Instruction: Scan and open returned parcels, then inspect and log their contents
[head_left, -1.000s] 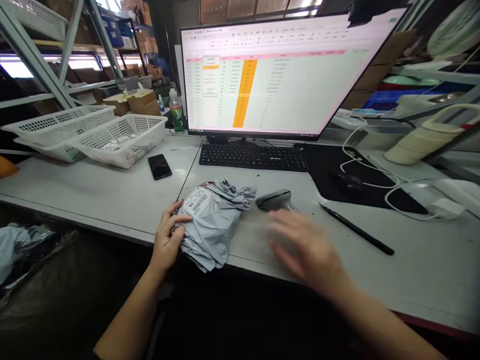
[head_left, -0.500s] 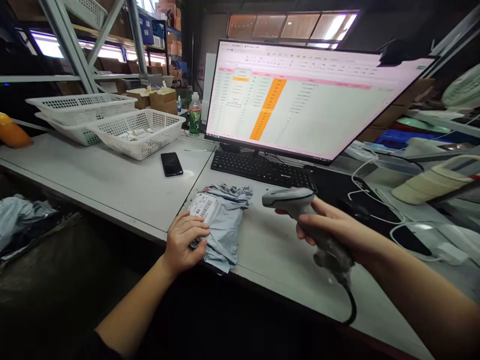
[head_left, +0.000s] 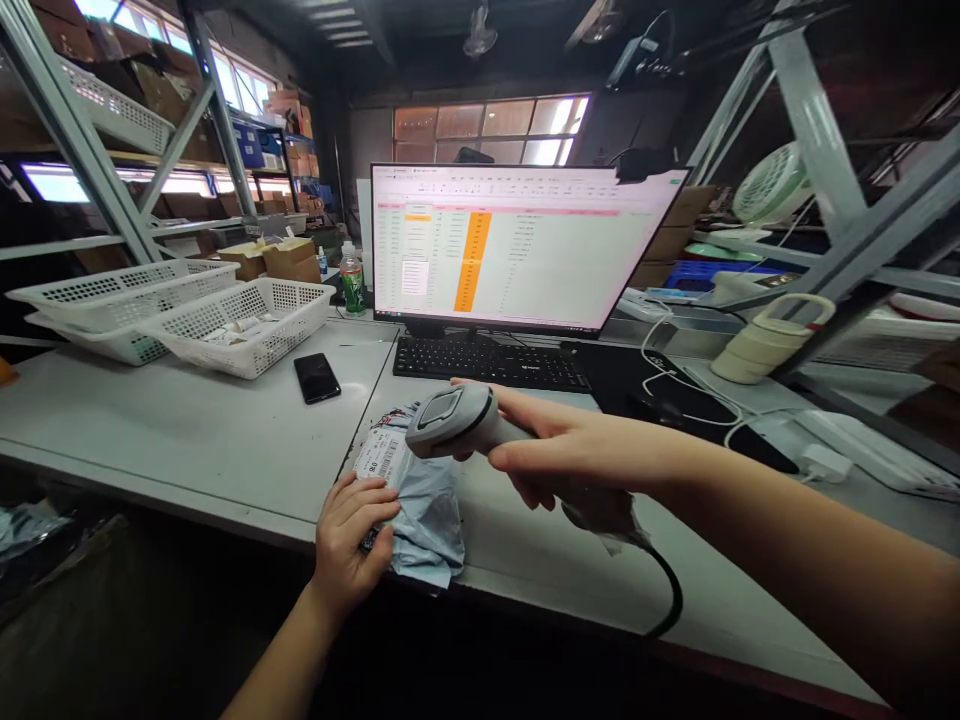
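Your right hand (head_left: 551,450) is clamped around the grip of the grey scanner (head_left: 456,420), its head held over the far right part of the grey parcel (head_left: 431,525). The parcel lies at the near edge of the worktop (head_left: 187,445), in front of the keyboard (head_left: 487,362). Your left hand (head_left: 354,530) rests on the parcel's left side, fingers by the white label (head_left: 381,453); whether they pinch it against the thumb, I cannot tell. The phone (head_left: 317,378) lies farther left.
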